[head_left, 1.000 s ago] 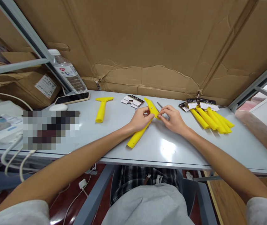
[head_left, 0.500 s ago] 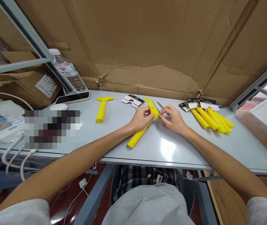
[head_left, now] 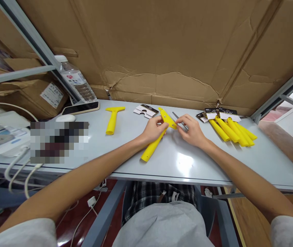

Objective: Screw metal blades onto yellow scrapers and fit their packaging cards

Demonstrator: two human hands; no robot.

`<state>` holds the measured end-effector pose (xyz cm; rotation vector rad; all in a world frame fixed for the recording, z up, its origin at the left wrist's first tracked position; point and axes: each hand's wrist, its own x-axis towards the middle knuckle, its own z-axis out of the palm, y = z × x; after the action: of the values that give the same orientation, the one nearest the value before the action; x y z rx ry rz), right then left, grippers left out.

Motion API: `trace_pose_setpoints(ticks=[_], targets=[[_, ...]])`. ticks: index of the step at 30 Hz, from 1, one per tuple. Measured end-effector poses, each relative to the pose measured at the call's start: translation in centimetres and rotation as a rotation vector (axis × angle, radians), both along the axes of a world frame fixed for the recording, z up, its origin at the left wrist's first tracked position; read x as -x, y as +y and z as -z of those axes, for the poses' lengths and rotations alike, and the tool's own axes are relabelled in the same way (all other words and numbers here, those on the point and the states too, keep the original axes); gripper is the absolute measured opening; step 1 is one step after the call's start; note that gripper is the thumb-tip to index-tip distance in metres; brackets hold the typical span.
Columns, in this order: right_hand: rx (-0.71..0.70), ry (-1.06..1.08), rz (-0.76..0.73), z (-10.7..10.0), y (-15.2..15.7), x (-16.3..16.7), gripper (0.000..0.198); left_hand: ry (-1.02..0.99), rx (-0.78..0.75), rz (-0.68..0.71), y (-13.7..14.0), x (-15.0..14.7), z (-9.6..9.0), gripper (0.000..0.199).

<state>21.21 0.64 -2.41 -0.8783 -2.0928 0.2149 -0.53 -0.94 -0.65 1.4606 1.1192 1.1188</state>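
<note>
A yellow T-shaped scraper (head_left: 153, 148) slants over the table, its head pointing away from me and two small screws showing on it. My left hand (head_left: 154, 131) is closed around it where handle and head meet. At the right end of the head, the thumb and fingertips of my right hand (head_left: 191, 130) are pinched together against the edge. Beside those fingers lies a thin grey metal strip or rod (head_left: 176, 116), partly covered by the right hand. A second yellow scraper (head_left: 112, 120) rests on the table to the left.
Several yellow scrapers (head_left: 235, 132) with black-and-white cards (head_left: 221, 113) lie at right. Loose cards (head_left: 146, 110) sit behind my left hand. At left are a phone (head_left: 81, 108), a plastic bottle (head_left: 75, 80), white cables (head_left: 13, 164) and a blurred patch. Cardboard (head_left: 161, 48) walls the back.
My right fingertips have shifted slightly right along the scraper's head, uncovering a second screw. The scraper has turned a little, while my left hand keeps its hold.
</note>
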Motion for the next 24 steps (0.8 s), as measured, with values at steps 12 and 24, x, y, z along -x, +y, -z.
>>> trace_pose_setpoints(ticks=[12, 24], targets=[[-0.038, -0.074, -0.052, 0.45, 0.2, -0.25, 0.031, -0.02, 0.042, 0.008, -0.03, 0.01, 0.04, 0.019], [-0.036, -0.081, -0.057, 0.57, 0.17, -0.19, 0.026, -0.022, 0.028, 0.024, 0.05, -0.14, 0.29, 0.019]])
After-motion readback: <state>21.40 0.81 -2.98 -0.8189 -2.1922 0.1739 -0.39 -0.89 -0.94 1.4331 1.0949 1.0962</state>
